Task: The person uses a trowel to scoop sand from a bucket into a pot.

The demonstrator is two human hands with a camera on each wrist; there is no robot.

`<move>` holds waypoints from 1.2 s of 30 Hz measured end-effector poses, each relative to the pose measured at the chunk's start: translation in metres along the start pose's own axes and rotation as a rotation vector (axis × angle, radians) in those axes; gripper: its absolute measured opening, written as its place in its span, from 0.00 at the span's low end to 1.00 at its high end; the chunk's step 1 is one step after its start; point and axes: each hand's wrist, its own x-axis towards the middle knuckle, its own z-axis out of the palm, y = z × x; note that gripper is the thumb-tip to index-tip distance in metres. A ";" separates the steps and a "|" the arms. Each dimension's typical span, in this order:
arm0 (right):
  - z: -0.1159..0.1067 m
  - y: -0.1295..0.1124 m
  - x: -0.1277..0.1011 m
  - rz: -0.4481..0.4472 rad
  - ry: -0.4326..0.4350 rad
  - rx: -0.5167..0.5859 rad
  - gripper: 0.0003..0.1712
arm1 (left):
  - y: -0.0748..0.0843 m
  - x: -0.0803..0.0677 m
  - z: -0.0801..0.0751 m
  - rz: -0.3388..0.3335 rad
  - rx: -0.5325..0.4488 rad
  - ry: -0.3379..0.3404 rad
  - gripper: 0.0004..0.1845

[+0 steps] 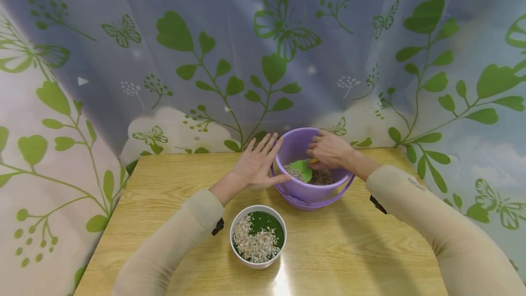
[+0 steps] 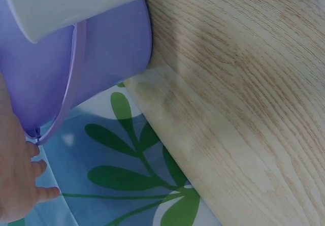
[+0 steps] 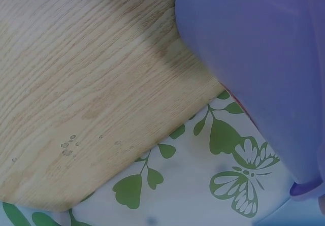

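Observation:
A purple bucket [image 1: 312,192] stands near the back of the table, its handle hanging down at the front. Inside it lie pale flakes like oats [image 1: 322,177]. My right hand [image 1: 328,150] reaches in over the right rim and grips the yellow handle of a small green toy shovel [image 1: 302,170], whose blade sits among the flakes. With fingers spread straight, my left hand [image 1: 256,163] rests at the bucket's left side. In front is a white bowl [image 1: 258,265] with a green inside, partly covered by similar flakes [image 1: 255,241]. Neither wrist view shows the shovel.
The wooden table [image 1: 164,195] ends just behind the bucket at a curtain [image 1: 230,58] printed with leaves and butterflies. A few loose flakes [image 3: 67,146] lie on the tabletop near its edge in the right wrist view.

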 end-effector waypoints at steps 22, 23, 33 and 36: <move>-0.011 0.002 -0.007 0.062 -0.034 0.091 0.25 | 0.002 0.001 -0.001 0.006 0.010 -0.004 0.62; -0.012 0.003 -0.007 0.066 -0.034 0.094 0.25 | 0.001 0.001 -0.001 0.004 0.009 -0.006 0.63; -0.013 0.003 -0.012 0.091 0.007 0.138 0.25 | -0.001 0.001 0.001 -0.004 0.018 -0.012 0.62; -0.014 0.004 -0.013 0.091 0.009 0.139 0.25 | 0.000 0.000 0.001 -0.004 0.015 -0.014 0.62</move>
